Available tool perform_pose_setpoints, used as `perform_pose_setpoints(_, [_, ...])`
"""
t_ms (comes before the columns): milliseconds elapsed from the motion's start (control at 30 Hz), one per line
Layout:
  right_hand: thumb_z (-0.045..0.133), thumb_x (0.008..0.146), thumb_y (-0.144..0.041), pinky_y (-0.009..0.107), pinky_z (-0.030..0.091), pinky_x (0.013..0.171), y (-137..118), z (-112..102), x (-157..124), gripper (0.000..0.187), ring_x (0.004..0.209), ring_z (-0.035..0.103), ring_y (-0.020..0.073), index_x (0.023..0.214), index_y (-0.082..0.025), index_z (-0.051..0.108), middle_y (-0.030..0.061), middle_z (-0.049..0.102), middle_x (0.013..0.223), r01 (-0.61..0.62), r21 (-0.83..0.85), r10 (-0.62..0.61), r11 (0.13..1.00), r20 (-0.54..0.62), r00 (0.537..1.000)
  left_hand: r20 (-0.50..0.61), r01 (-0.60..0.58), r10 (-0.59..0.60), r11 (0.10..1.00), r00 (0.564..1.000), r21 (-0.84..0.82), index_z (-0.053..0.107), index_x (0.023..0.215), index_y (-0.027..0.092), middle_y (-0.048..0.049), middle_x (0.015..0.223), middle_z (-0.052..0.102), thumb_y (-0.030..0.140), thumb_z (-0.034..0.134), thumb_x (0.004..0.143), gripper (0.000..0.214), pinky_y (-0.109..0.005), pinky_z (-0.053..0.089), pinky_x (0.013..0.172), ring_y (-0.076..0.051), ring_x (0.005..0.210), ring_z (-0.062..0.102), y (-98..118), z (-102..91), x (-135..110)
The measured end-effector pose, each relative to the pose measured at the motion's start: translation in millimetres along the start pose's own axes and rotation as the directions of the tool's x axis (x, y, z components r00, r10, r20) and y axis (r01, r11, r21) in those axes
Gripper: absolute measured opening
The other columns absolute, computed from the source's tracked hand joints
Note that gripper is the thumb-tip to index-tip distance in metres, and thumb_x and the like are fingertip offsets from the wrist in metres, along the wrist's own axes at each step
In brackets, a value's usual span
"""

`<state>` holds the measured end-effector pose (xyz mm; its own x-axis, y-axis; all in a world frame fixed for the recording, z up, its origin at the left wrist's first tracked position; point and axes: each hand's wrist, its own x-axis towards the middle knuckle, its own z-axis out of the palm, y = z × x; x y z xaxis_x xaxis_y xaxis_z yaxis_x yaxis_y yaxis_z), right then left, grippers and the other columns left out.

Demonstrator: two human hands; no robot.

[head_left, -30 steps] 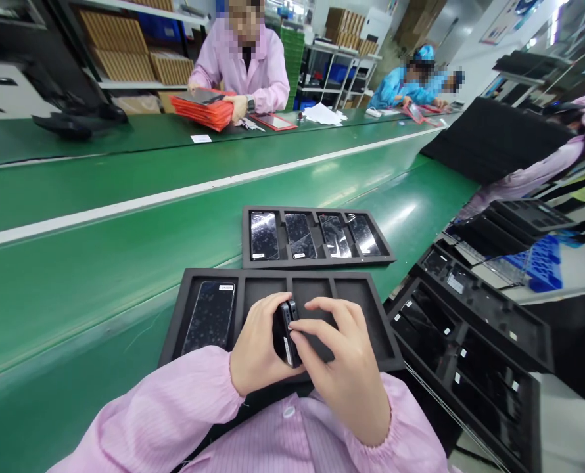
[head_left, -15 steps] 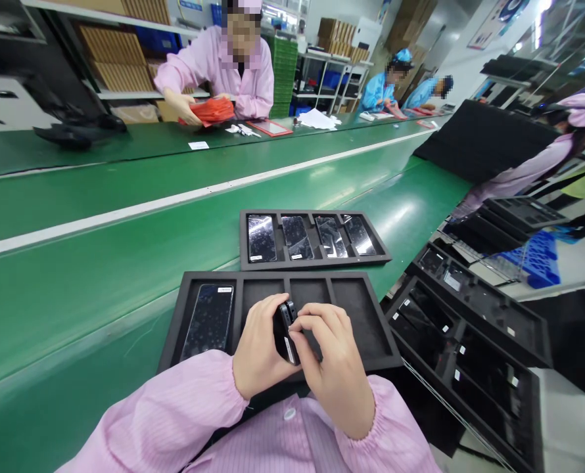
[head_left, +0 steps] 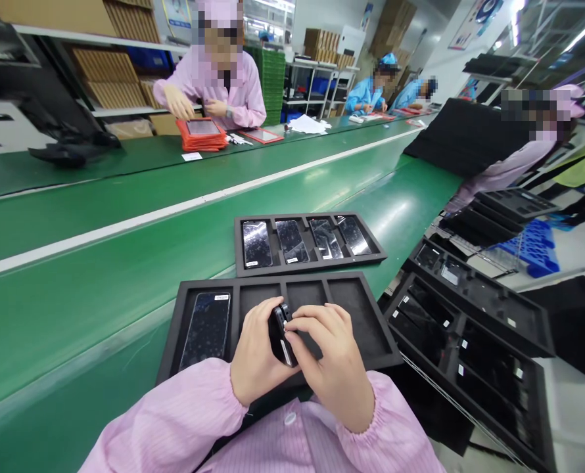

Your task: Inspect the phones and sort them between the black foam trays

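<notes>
My left hand (head_left: pixel 257 348) is wrapped round a dark smartphone (head_left: pixel 286 348), holding it tilted on edge above the near tray. The thumb and index finger of my right hand (head_left: pixel 329 355) pinch together at the phone's upper end. A tiny pale spot shows at those fingertips, too small to name. Below my hands lies a black foam tray (head_left: pixel 356 282) with several compartments. Its left compartment holds a phone (head_left: pixel 205 332) with a white label. Just behind it, a second black tray (head_left: pixel 312 266) carries several glossy phones (head_left: pixel 290 240).
A green work surface (head_left: pixel 100 295) runs leftward and away. At right, black trays (head_left: pixel 453 364) with labelled phones stand lower down. Across the bench, a person in pink (head_left: pixel 243 92) has a stack of red-edged items (head_left: pixel 201 141). Another person's sleeve (head_left: pixel 509 167) is at far right.
My right fingertips have shifted slightly against the phone's end, while my left hand keeps its hold. Across the bench, the person has set the red stack down and raised a hand off it.
</notes>
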<state>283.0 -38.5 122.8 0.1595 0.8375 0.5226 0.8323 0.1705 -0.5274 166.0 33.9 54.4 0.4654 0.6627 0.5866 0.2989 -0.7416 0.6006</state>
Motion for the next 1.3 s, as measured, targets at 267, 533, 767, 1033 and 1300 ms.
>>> perform_pose_setpoints(267, [0.051,0.092,-0.011,0.036,0.041,0.083,-6.6,0.7,5.8,0.011,0.084,0.054,0.0178,0.086,-0.019,0.056,0.0024,0.062,0.086,0.012,-0.123,-0.008,0.992,0.034,0.999,-0.012,0.001,-0.001,1.0,1.0,0.003,0.035,0.135,0.017,-0.0174,0.123,0.056,0.032,0.065,0.078,0.067,-0.05,0.054,0.094,-0.032,0.114,0.06,0.1,1.4,-1.0])
perform_pose_setpoints(533, [0.042,0.095,-0.011,0.032,0.045,0.08,6.7,10.1,4.4,0.012,0.09,0.053,0.0174,0.091,-0.02,0.049,0.0049,0.057,0.092,-0.022,0.188,0.013,0.982,0.049,0.999,0.004,0.061,-0.061,0.998,0.998,-0.029,0.035,0.134,0.017,-0.0174,0.124,0.056,0.036,0.069,0.076,0.07,-0.047,0.054,0.093,-0.031,0.112,0.061,1.3,-1.9,2.1])
perform_pose_setpoints(767, [0.054,0.092,-0.03,0.034,0.051,0.084,25.4,7.7,6.7,0.016,0.088,0.06,0.0163,0.08,-0.02,0.052,0.0041,0.059,0.092,-0.354,0.784,0.261,0.509,0.251,0.932,0.065,0.167,-0.158,0.974,0.985,-0.156,0.035,0.132,0.02,-0.016,0.126,0.055,0.04,0.079,0.068,0.081,-0.051,0.05,0.098,-0.032,0.116,0.058,-13.1,-6.8,5.2])
perform_pose_setpoints(1033, [0.08,0.066,-0.033,0.026,0.056,0.067,67.4,18.5,-3.5,0.036,0.059,0.064,0.0098,0.063,-0.018,0.047,-0.0059,0.058,0.065,-0.485,0.867,0.547,-0.117,0.463,0.697,0.017,0.252,-0.275,0.856,0.961,-0.452,0.04,0.132,0.02,-0.0147,0.126,0.056,0.045,0.081,0.067,0.081,-0.053,0.037,0.11,-0.033,0.12,0.056,-40.2,-20.4,14.9])
perform_pose_setpoints(1300, [0.092,0.052,-0.035,0.028,0.057,0.062,113.6,-26.5,-52.9,0.041,0.06,0.068,0.0149,0.062,-0.015,0.058,-0.0005,0.066,0.063,-0.526,0.848,0.773,0.069,0.288,0.565,0.225,0.546,-0.72,0.247,0.656,-0.801,0.065,0.111,0.019,-0.0072,0.106,0.071,0.061,0.073,0.067,0.061,-0.04,0.054,0.097,-0.031,0.111,0.063,-18.0,-34.9,46.0])
